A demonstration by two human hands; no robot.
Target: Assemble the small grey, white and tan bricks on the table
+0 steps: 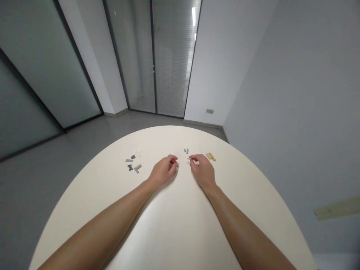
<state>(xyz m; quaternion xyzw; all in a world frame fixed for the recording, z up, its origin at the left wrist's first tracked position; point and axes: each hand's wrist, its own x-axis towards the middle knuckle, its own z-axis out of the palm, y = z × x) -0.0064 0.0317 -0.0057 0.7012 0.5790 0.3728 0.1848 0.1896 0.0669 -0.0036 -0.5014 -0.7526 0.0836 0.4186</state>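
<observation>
My left hand (163,171) rests over the round cream table (180,142), its fingertips pinched on a tiny white piece (177,164). My right hand (203,171) sits close by, and its finger and thumb hold a small white plastic piece (194,160). To the left of my left hand lies a loose group of small grey, black, white and tan building bricks (132,163). A pair of small grey bricks (186,151) lies between my hands, farther out. Tan bricks (210,156) lie just beyond my right hand.
The curved table edge (157,127) runs around the far side, with a grey floor (84,150) beyond it. Frosted glass partitions (47,71) stand at the left, glass doors with blinds (171,56) ahead, and a pale wall (281,93) at the right.
</observation>
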